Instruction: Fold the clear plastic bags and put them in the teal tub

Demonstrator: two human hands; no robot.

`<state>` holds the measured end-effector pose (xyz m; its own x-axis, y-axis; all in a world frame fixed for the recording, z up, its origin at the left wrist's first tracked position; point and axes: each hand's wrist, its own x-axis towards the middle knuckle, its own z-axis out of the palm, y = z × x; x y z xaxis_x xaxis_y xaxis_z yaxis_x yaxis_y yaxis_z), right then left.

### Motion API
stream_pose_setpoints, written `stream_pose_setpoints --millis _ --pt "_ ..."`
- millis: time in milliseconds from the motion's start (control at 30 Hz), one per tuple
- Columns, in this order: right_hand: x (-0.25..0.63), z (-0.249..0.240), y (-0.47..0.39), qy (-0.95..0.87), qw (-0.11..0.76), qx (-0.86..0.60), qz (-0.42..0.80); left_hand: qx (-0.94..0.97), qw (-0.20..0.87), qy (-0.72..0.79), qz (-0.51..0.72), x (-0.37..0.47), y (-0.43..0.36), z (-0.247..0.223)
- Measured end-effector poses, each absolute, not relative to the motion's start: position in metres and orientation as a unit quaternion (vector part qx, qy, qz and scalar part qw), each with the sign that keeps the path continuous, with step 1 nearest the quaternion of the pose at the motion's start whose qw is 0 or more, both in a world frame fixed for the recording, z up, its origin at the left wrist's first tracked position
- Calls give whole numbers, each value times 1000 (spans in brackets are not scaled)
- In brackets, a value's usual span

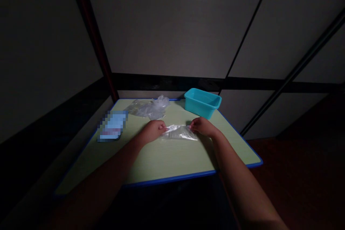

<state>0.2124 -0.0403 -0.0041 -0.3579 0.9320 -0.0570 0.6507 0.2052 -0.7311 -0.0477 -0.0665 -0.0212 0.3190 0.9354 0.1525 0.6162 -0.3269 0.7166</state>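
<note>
A clear plastic bag [180,133] lies stretched between my hands over the middle of the table. My left hand [154,130] pinches its left end between thumb and fingers. At the other end, my right hand [201,126] grips the upper right corner with closed fingertips. The bag looks flat and wrinkled, with shiny highlights; whether anything is inside cannot be made out. Just beyond my left hand rests a crumpled heap of clear plastic bags [155,107]. A turquoise plastic basket [201,106] stands behind my right hand.
The pale table [167,161] has a blue edge. A light blue flat item [113,125], blurred by pixelation, lies at its left side. Dark panelled cabinet doors [172,25] rise behind the table, and a reddish floor [291,165] shows at the right.
</note>
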Motion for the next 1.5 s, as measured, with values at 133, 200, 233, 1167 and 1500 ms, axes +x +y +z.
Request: stream_pose_setpoints --millis 133,200,233,1167,1500 --pt "210 -2 -42 -760 184 -549 296 743 258 549 284 -48 -67 -19" --pt "208 0 -44 -774 163 -550 268 740 252 558 279 -49 -68 -17" --pt "208 0 -44 -782 155 -549 250 740 250 560 276 -49 -68 -17" --pt "204 -2 -42 -785 134 -588 140 755 231 530 308 -38 -57 -25" --pt "202 -1 -42 -769 143 -605 150 763 168 565 264 -37 -59 -20"
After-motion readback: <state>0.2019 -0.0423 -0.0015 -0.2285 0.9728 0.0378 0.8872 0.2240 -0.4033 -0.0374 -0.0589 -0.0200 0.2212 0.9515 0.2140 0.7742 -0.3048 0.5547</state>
